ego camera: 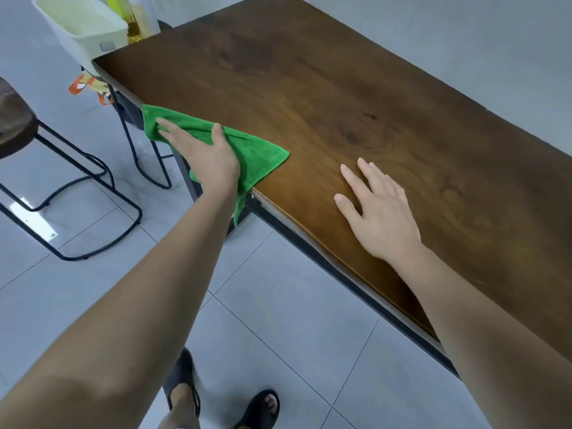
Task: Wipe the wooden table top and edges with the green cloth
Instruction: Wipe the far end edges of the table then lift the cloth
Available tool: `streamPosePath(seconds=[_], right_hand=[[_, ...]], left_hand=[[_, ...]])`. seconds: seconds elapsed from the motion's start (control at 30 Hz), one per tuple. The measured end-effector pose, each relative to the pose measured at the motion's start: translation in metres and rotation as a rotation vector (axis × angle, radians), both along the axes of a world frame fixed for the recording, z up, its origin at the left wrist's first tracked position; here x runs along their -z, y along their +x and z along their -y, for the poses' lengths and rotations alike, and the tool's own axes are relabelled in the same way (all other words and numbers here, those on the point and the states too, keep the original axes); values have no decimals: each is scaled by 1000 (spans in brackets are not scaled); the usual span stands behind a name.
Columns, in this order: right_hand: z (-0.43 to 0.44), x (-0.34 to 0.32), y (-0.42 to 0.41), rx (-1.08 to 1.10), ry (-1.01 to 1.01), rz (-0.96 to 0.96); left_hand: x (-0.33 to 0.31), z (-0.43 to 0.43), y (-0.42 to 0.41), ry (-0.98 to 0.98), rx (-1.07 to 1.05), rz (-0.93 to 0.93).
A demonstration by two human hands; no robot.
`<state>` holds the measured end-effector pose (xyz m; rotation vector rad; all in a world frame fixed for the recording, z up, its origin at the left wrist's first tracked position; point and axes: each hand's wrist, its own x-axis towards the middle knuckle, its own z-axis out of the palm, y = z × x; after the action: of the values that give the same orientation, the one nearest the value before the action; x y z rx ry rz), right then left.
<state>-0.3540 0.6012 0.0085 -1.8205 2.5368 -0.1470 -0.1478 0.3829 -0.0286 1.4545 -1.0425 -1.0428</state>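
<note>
Green cloth [247,151] is lying draped over the near long edge of the wooden desk [356,97], part of it flat on the top and part hanging down past the rim toward the dark metal frame below. That placement suits the edge work: one pass can be rubbing both the top surface and the side face at once.

The left hand [202,150] is pressing flat on the cloth, fingers stretched out and spread rather than curled, with the thumb lying on the part that sits on the top. It is not clamping the cloth so much as pinning it under an open palm, which is spreading the pressure and letting the fabric slide along the wood.

The right hand [376,209] is resting open on the bare desk top, well apart from the cloth, fingers apart and holding nothing. It seems to be bracing the person while the other arm is reaching out along the edge.

The person is standing on the tiled floor close beside the desk in dark sandals [182,382]. A stool [18,119] is standing off to the left, clear of the edge being worked. Past the far corner, a pale bin [83,35] and some bottles [136,17] are sitting off the desk top, so nothing on the wood is blocking the wiping.
</note>
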Motion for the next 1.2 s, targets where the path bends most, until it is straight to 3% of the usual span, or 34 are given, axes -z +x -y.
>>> streamPosePath(seconds=[0.2,0.4,0.53,0.83,1.2], right_hand=[[1,0,0,-3,-23,-6],[-1,-1,-2,-4,-57,104],[-1,-3,-3,7,-80,155],[17,-8,0,39,-66,110],[155,-12,74,-113,-109,172]], left_hand=[[-2,-87,-38,-65,46,-15],[-4,-201,-79,-52,156,-57],[-1,-231,-87,-44,220,-61],[-10,-104,-42,27,132,6],[-10,68,41,15,123,156]])
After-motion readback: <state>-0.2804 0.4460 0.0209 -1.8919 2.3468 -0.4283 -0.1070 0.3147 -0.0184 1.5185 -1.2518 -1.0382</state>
